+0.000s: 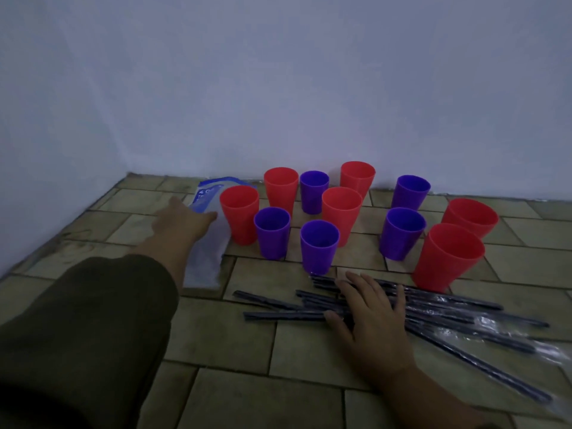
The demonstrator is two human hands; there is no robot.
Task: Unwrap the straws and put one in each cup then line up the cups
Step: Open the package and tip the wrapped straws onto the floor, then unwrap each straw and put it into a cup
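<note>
Down in the head view, a tiled floor [235, 394] meets a pale wall [278, 88], and eleven plastic cups stand upright on it in a loose cluster near that wall. Six are red cups [340, 218] and five are purple cups [318, 249]. They are mixed together without order, some just beside each other and none in a row. All of them look empty.

Nearer the person, a pile of dark straws [448, 305] lies flat on the floor just in front of the cluster. Each is sealed in a clear wrapper. They fan out and cross one another, running from the middle of the picture toward the lower right. The far edge of the pile lies close to the base of the nearest red cup.

The right hand [368, 314] rests palm down on the left part of that pile. Its fingers are straight and spread apart, and it pinches nothing.

The left hand [182, 221] reaches forward from a dark sleeve [93, 320] and lies on a pale plastic bag [205, 258] with blue print. The bag lies flat to the left of the cups, its right edge touching or just beside the leftmost red cup. The fingers stretch forward with the thumb pointing toward the cups, but blur hides whether they are pressed together.
</note>
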